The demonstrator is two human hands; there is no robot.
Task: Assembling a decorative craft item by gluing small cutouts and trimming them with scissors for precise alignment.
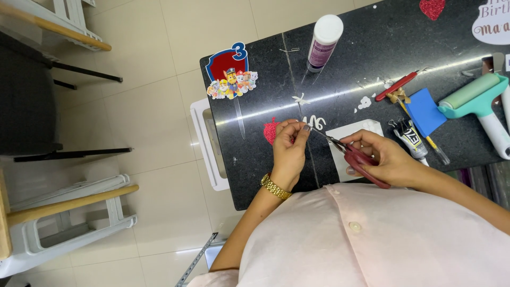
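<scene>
My left hand [289,149], with a gold watch on the wrist, pinches a small white paper cutout [313,122] between thumb and fingers above the black table [372,48]. My right hand [380,159] grips red-handled scissors [353,154], whose blades point left and meet the cutout. A white paper sheet [353,133] lies on the table under the scissors. A red glitter heart [271,130] lies just left of my left hand.
A cartoon-dog cake topper [231,74], a glue bottle [323,42], a teal roller [481,101], a blue square [425,111], a glue tube [411,139] and a red pen [396,86] lie on the table. White stools stand on the tiled floor at left.
</scene>
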